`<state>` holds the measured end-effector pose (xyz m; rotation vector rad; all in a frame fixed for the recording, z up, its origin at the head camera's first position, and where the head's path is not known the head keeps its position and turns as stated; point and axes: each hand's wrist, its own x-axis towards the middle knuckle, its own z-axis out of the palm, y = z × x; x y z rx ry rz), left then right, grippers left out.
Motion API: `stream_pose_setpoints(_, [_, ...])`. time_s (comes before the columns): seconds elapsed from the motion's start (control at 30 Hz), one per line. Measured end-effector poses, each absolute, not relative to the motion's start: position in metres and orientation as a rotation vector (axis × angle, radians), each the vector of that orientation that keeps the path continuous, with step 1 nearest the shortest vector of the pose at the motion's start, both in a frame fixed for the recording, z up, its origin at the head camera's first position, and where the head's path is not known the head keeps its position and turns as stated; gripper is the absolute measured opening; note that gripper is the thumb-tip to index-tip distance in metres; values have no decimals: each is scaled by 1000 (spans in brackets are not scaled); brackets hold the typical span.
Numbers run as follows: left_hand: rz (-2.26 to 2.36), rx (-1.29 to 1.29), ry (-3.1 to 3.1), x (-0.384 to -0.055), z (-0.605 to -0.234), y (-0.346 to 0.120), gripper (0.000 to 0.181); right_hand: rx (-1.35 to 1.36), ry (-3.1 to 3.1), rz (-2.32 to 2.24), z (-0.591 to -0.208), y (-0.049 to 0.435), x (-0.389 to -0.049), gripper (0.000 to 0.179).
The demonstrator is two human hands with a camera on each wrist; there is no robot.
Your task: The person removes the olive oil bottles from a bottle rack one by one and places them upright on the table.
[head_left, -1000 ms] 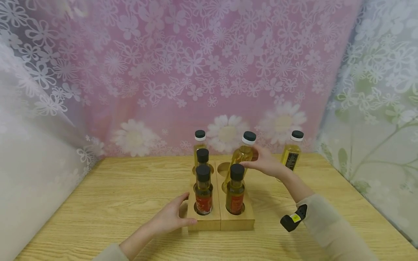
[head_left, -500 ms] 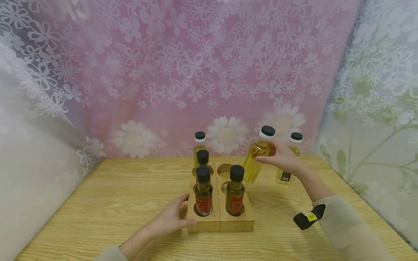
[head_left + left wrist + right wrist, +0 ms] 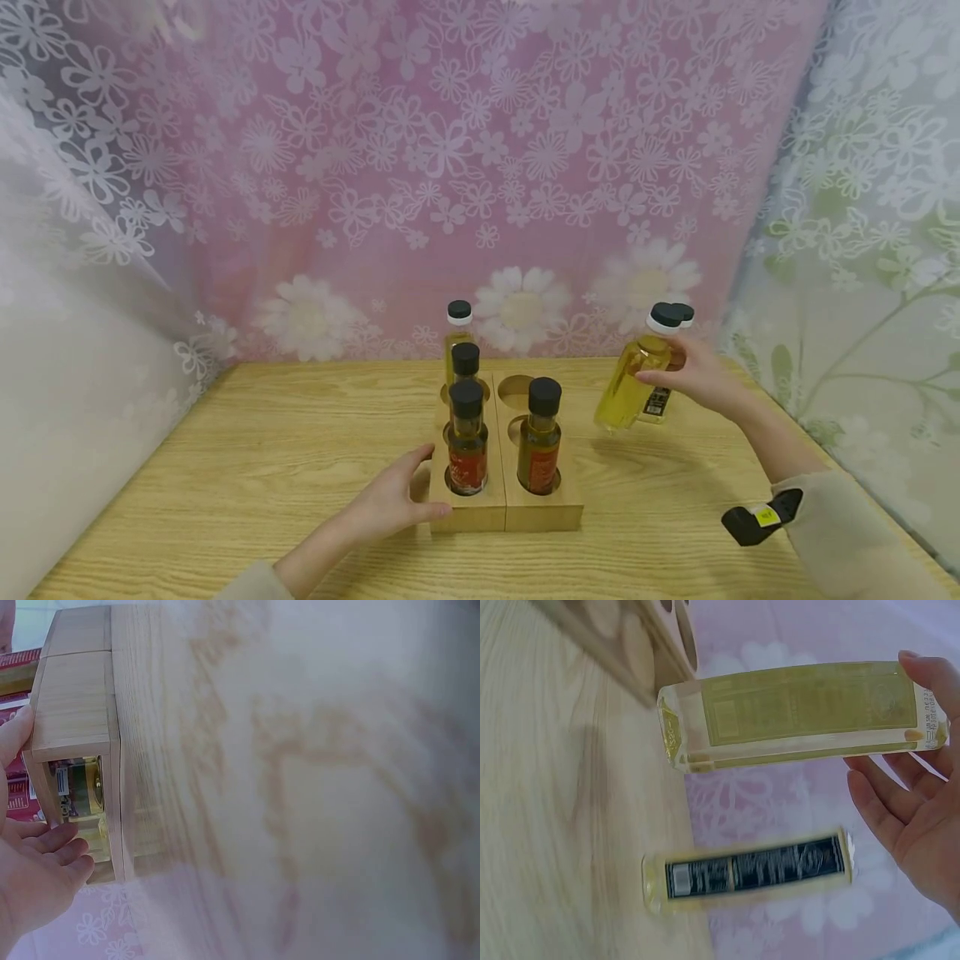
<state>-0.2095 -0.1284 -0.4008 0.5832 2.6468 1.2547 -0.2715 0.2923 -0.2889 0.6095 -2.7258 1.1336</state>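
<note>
1. Presently, the right hand (image 3: 697, 379) clamps a tilted yellow bottle (image 3: 625, 387) right of the rack (image 3: 468, 518); bumping the black-labelled bottle (image 3: 657, 403) behind could topple it.
2. The left hand (image 3: 384, 502), grip spread, touches the rack.

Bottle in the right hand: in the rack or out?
Out. Head view: the right hand holds the bottle wholly to the right of the rack, its base in plain sight.

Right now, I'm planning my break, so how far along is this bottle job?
Looks done: one bottle stands on the table; two rack holes are empty. In hand: the right hand carries another bottle away from the rack. Likely left: setting it down, perhaps unloading the four bottles still racked.
</note>
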Motion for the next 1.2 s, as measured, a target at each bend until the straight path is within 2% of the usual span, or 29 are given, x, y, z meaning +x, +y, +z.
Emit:
stream_pose_setpoints(0.33, [1251,587,2657,-208,-395,-128,95,492,-2782,1048,-302,329,-268,73])
stream_pose_setpoints(0.87, [1243,580,2655,-209,-399,-128,96,342,-2867,991,-315,359,-266,77])
stream_pose_setpoints(1.2, [1257,576,2638,-207,-396,-126,94,345,-2885,948,-319,367,-265,76])
